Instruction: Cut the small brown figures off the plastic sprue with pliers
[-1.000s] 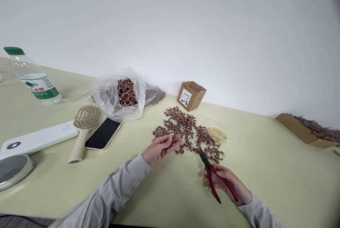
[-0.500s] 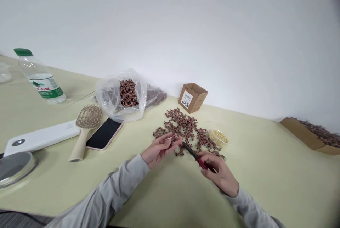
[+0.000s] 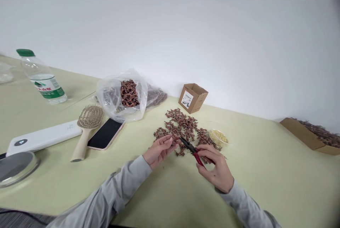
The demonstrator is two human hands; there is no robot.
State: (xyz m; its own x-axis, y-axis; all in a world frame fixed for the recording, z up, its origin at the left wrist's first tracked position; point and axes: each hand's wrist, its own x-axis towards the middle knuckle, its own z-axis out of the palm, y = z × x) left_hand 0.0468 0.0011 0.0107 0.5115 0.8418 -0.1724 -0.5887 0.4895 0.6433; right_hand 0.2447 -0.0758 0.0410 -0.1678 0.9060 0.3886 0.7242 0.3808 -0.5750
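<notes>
My left hand (image 3: 159,151) is pinched on a small brown piece at the near edge of a heap of small brown metal parts (image 3: 186,128) spread on the pale yellow-green table (image 3: 265,171). My right hand (image 3: 215,166) grips red-handled pliers (image 3: 191,149), whose black jaws point left and meet the piece at my left fingertips. A small clear dish of pale yellow beads (image 3: 218,136) sits just right of the heap.
A clear plastic bag (image 3: 122,95) of more brown parts lies behind the heap, with a small open cardboard box (image 3: 192,97) beside it. Left are a phone (image 3: 105,134), hairbrush (image 3: 86,128), white power bank (image 3: 44,137), water bottle (image 3: 42,77) and a round scale (image 3: 16,167). A cardboard tray (image 3: 308,132) sits far right.
My right hand swung the pliers from pointing up near the table edge leftward, bringing the jaws to my left fingertips. My left hand stayed at the heap's edge.
</notes>
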